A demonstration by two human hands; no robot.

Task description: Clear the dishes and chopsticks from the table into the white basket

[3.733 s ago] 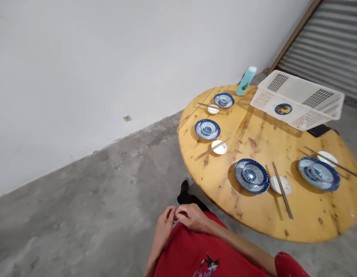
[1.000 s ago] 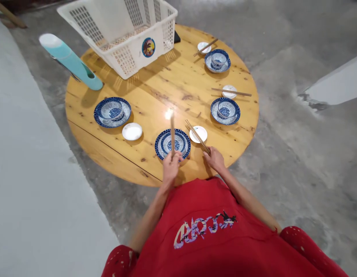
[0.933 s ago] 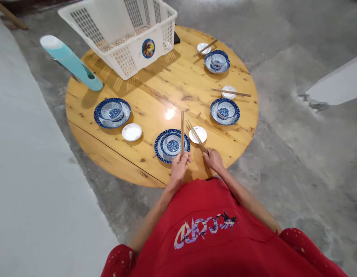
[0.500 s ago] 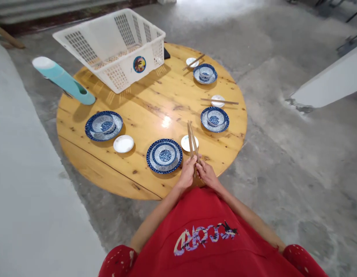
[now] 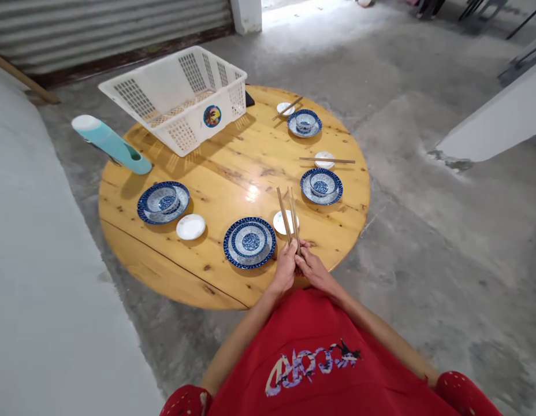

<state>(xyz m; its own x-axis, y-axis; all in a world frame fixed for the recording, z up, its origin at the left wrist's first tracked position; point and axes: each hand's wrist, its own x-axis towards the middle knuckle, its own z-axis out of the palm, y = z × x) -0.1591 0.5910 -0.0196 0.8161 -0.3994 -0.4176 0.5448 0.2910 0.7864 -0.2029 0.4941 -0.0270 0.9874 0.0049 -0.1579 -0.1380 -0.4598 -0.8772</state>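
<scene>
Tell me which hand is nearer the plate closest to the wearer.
Left. The left hand is just off the right side of the plate; the right hand is farther right, with the left hand between it and the plate.

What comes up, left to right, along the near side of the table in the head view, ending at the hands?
Blue-rimmed plate bearing a bowl, bare white dish, second plate with its own bowl, left hand, right hand, both hands closed around chopsticks.
</scene>
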